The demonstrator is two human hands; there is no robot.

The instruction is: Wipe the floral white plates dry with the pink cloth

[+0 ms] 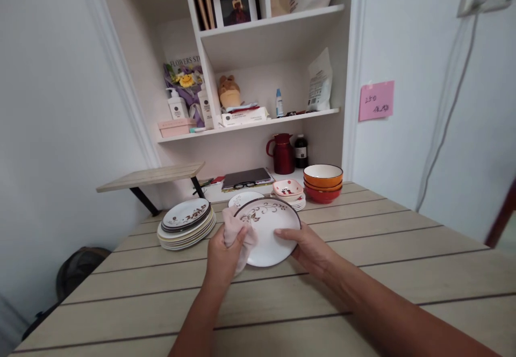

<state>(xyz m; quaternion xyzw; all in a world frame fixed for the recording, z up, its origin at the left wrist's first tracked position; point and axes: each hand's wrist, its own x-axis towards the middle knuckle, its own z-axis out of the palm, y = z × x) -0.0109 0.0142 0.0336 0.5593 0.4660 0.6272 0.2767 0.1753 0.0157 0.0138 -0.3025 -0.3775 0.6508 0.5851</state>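
A white plate (268,238) with a dark rim and a brown floral pattern is held tilted above the table, between both hands. My right hand (316,249) grips its right edge, thumb on the face and fingers behind. My left hand (223,252) is closed on a pale pink cloth (237,233) that wraps the plate's left edge. To the left stands a stack of plates (187,214), the top ones dark-rimmed with brown flowers. Partly hidden behind the held plate lies another white patterned plate (244,198).
Small dishes (288,189) are stacked behind the held plate, beside orange and red bowls (323,177). A red jug (282,155), a dark bottle (300,151) and a dark laptop-like slab (246,178) stand farther back. A raised wooden shelf (155,176) overhangs the table's left rear.
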